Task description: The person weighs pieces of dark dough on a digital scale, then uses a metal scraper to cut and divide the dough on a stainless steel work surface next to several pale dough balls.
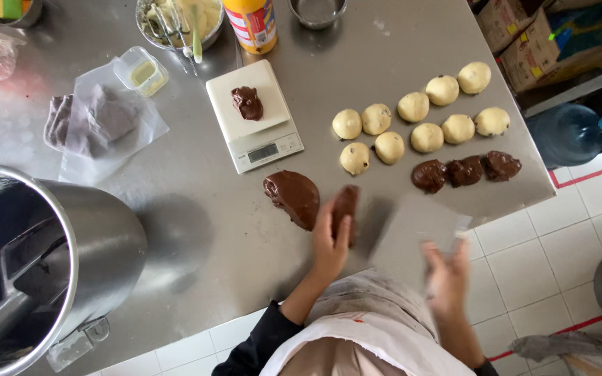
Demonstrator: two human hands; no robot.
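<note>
My left hand (330, 244) grips a small piece of chocolate dough (345, 204) just above the steel table (196, 230). Beside it to the left lies a larger chocolate dough mass (292, 196). My right hand (446, 275), blurred by motion, holds a flat grey dough scraper (419, 224) near the table's front edge. A white kitchen scale (253, 115) carries another lump of chocolate dough (247, 102). Three chocolate dough balls (465, 170) sit in a row at the right. Behind them lie several pale dough balls with chips (412, 123).
A large steel mixer bowl (43, 257) stands at the left front. Purple dough on plastic wrap (92, 122), a small plastic tub (141, 71), a bowl with a whisk (179, 17), a yellow bottle (251, 22) and a steel cup (317, 10) line the back. A water jug (569, 132) and cardboard boxes (524, 42) stand off the table's right.
</note>
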